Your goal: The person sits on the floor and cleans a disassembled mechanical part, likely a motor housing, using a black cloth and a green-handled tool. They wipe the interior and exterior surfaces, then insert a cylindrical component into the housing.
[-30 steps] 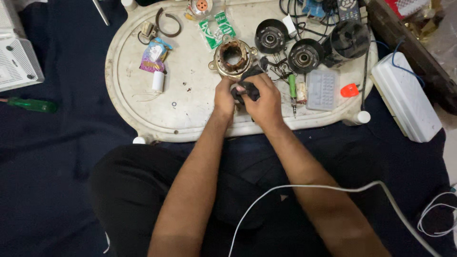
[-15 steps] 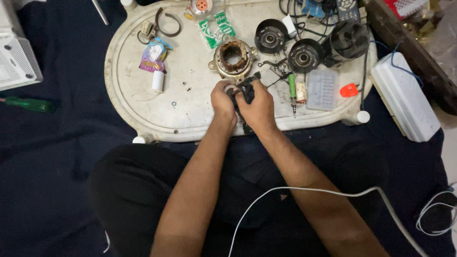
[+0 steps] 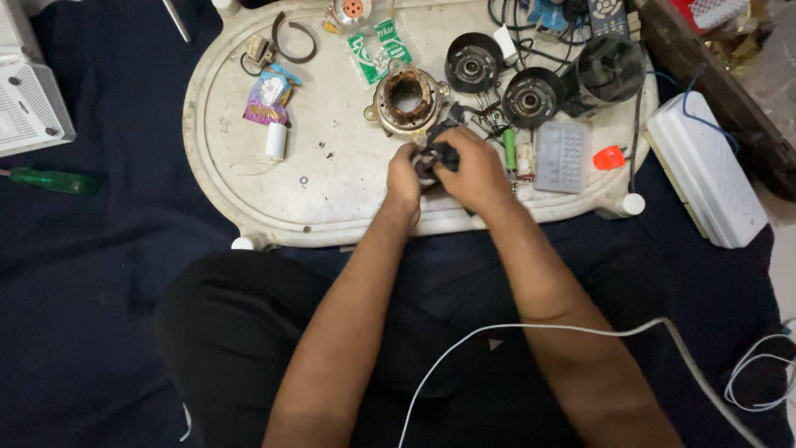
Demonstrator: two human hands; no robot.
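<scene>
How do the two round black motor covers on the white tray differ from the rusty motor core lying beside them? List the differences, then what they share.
The black motor covers are dark, each with a small metal hub at its centre; the rusty motor core is brown and pale metal with an open hole through its middle. The covers lie right of the core. The core lies nearer the hands. All are round and rest flat on the white tray.

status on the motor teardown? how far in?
Done: the wound stator and two black end caps lie apart on the white tray. In hand: the left hand and right hand grip a small dark part; what it is cannot be told. Left: none of these parts is joined yet.
</scene>
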